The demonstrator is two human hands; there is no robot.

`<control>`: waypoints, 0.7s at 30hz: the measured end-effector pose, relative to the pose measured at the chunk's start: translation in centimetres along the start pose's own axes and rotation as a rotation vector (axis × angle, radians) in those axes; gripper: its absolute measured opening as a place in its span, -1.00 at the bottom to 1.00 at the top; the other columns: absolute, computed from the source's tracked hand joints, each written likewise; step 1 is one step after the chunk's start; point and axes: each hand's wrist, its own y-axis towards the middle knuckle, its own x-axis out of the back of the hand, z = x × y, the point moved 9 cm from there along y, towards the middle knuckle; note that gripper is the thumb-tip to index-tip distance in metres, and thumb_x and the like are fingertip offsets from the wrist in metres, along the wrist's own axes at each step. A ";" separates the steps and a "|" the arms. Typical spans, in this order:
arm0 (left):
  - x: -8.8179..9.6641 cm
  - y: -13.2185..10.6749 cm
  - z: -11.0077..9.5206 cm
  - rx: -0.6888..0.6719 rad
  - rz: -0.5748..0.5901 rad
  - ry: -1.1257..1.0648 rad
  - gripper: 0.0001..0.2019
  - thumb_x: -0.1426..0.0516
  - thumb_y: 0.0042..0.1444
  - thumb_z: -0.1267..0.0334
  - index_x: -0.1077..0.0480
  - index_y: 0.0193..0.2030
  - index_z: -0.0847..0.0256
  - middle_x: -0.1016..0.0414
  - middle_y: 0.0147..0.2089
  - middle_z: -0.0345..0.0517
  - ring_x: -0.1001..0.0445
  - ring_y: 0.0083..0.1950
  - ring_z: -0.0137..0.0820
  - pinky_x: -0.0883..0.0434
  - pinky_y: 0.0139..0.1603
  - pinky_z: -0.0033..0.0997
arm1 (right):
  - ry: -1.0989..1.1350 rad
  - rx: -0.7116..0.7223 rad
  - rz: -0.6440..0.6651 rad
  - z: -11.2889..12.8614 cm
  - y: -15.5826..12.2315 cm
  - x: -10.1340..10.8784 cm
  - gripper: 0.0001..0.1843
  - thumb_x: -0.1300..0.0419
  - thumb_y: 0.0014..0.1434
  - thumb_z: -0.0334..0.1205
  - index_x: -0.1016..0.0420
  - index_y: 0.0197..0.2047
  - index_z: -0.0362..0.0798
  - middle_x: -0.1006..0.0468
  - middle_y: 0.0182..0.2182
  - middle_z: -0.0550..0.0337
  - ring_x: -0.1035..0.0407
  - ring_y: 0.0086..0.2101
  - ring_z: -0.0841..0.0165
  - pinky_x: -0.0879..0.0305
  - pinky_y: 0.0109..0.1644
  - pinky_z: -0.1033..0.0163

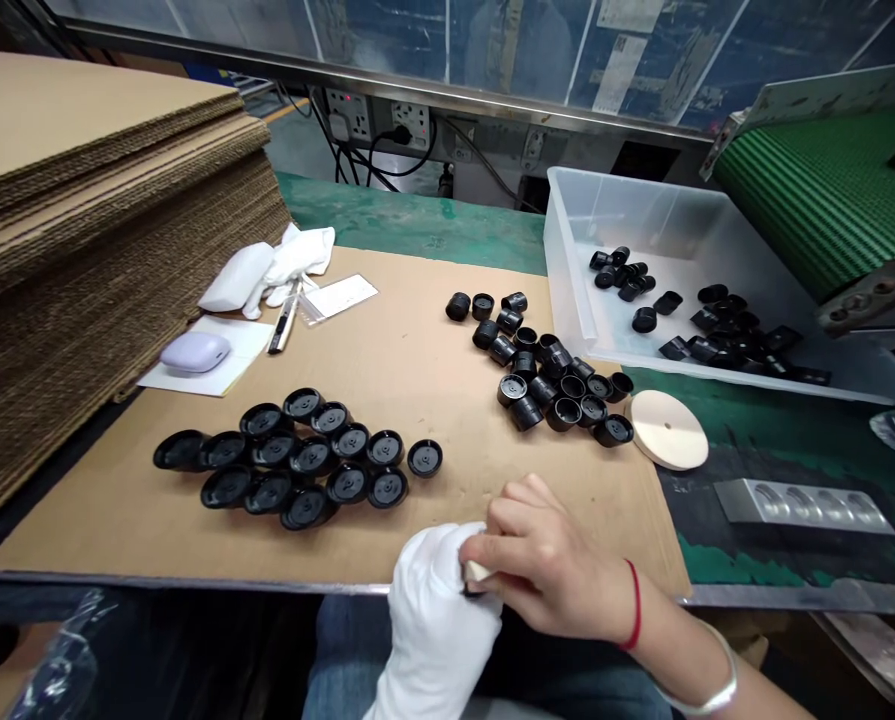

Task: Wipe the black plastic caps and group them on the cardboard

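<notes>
My left hand [436, 610], in a white glove, is closed at the near edge of the table. My bare right hand [548, 565] is pressed against it, fingers curled over a small pale piece [479, 572] with something dark under it, held between the two hands. What the dark part is I cannot make out. Ahead on the left lies a group of several flat black caps [297, 460] on the cardboard sheet [409, 370]. To the right sits a pile of small black rings [548, 370].
A tall stack of corrugated cardboard [79, 230] fills the left. A clear plastic bin [687, 230] at the right holds more black parts. A round wooden disc [668, 428] and a metal block with hollows [803, 503] lie near it. Spare white gloves [267, 270] and a lilac case [194, 351] lie behind.
</notes>
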 end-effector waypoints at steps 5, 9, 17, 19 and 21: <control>-0.5 -0.3 0.0 0.027 0.051 -0.034 -0.84 -0.13 -0.05 0.40 -0.41 -0.28 0.14 -0.40 -0.46 -0.19 -0.40 -0.42 -0.35 -0.40 -0.39 -0.29 | 0.077 -0.062 -0.064 -2.2 -2.1 1.5 -0.85 -0.11 0.23 -0.31 -0.45 -0.14 -0.04 -0.25 -0.47 0.25 -0.12 -0.42 0.38 0.00 -0.30 0.22; -0.7 -0.4 -0.4 0.015 0.061 -0.042 -0.73 -0.13 -0.08 0.46 -0.44 -0.22 0.11 -0.46 -0.37 -0.16 -0.42 -0.34 -0.35 -0.42 -0.30 -0.28 | 0.103 -0.155 -0.153 -4.9 -5.7 2.0 -0.85 -0.13 0.22 -0.36 -0.46 -0.14 -0.04 -0.24 -0.48 0.25 -0.14 -0.41 0.37 -0.03 -0.31 0.22; 0.1 -0.4 -0.7 -0.054 0.004 -0.055 -0.76 -0.13 -0.01 0.44 -0.41 -0.19 0.10 -0.54 -0.29 -0.25 -0.41 -0.23 -0.40 -0.37 -0.12 -0.32 | 0.196 -0.199 -0.359 -4.5 -6.3 2.9 -0.78 -0.16 0.19 -0.37 -0.45 -0.08 -0.03 -0.29 -0.46 0.22 -0.18 -0.39 0.35 -0.12 -0.33 0.23; 0.4 -0.6 -0.4 -0.069 0.002 -0.028 -0.79 -0.13 0.01 0.41 -0.41 -0.19 0.13 -0.54 -0.28 -0.21 -0.41 -0.19 -0.38 -0.36 -0.10 -0.31 | 0.195 -0.183 -0.355 -3.8 -5.4 2.3 -0.81 -0.17 0.19 -0.36 -0.47 -0.11 -0.05 -0.31 -0.47 0.21 -0.19 -0.40 0.35 -0.14 -0.32 0.22; 0.6 -0.9 -0.2 -0.081 0.005 0.011 -0.81 -0.14 0.01 0.39 -0.42 -0.19 0.15 -0.53 -0.29 -0.17 -0.41 -0.19 -0.37 -0.36 -0.11 -0.31 | 0.233 -0.197 -0.374 -3.9 -5.1 1.9 -0.83 -0.17 0.18 -0.36 -0.47 -0.13 -0.06 -0.34 -0.46 0.20 -0.21 -0.40 0.36 -0.17 -0.33 0.24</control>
